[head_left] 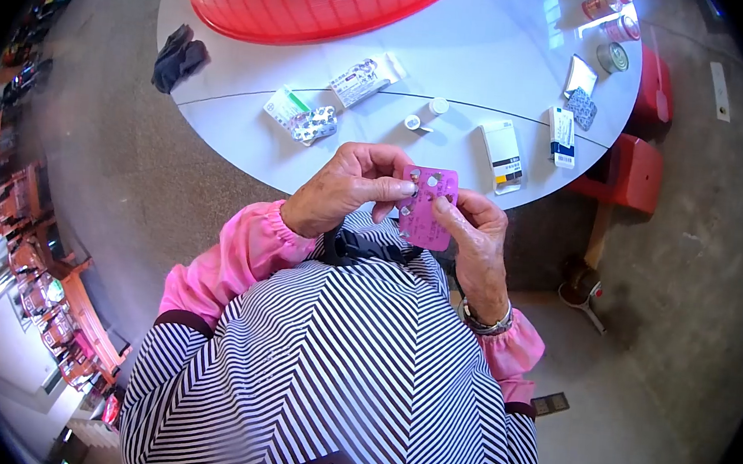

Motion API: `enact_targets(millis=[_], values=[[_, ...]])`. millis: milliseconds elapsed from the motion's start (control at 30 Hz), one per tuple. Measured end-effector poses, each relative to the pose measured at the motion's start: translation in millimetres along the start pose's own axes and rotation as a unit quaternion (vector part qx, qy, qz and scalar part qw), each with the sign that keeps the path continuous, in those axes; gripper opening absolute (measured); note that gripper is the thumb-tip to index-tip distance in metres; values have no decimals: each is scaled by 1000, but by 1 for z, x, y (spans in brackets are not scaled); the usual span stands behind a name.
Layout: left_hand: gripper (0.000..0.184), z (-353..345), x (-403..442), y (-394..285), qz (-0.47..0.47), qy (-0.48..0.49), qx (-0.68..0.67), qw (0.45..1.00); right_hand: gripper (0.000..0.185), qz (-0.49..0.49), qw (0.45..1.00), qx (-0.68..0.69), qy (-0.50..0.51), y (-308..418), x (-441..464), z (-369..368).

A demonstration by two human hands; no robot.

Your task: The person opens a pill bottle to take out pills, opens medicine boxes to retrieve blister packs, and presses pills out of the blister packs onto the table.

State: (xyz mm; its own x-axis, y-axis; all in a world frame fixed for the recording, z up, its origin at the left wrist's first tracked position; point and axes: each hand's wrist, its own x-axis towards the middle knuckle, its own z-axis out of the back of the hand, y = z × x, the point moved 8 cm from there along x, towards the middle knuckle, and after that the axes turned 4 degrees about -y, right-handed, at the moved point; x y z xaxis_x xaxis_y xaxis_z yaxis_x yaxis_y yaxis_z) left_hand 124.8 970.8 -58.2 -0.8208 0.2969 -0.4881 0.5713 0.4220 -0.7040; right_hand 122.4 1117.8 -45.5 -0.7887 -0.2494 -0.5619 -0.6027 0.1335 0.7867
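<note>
Between my two hands is a pink blister pack (pixel 425 222), held upright in front of my chest near the table's front edge. Several of its pockets look silvery or torn. My left hand (pixel 347 185) pinches its left edge with thumb and forefinger. On the right side, my right hand (pixel 479 232) grips it, the thumb lying across its face. A small white medicine bottle (pixel 437 106) stands on the table beyond, with a white cap (pixel 412 122) beside it. To the left lie silver blister packs (pixel 314 125) by an opened carton (pixel 286 106).
The round white table (pixel 248 139) carries a large red mesh cover (pixel 320 1), a dark cloth (pixel 178 58), another medicine box (pixel 359 81), a white carton (pixel 502 158), a small box (pixel 561 137), a grey blister pack (pixel 582 109) and a tin (pixel 612 57). Red stools (pixel 629 174) stand at right.
</note>
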Motion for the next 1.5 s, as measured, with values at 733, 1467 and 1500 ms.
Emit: enact_targets(millis=[733, 1467, 1500], values=[[17, -1, -24, -32, -280, -141, 254, 915, 15, 33, 999, 1, -21, -1, 0, -7], [11, -16, -30, -41, -243, -25, 365, 898, 12, 145, 977, -154, -26, 8, -18, -20], [10, -15, -29, -39, -229, -17, 345, 910, 12, 146, 978, -146, -25, 8, -18, -21]])
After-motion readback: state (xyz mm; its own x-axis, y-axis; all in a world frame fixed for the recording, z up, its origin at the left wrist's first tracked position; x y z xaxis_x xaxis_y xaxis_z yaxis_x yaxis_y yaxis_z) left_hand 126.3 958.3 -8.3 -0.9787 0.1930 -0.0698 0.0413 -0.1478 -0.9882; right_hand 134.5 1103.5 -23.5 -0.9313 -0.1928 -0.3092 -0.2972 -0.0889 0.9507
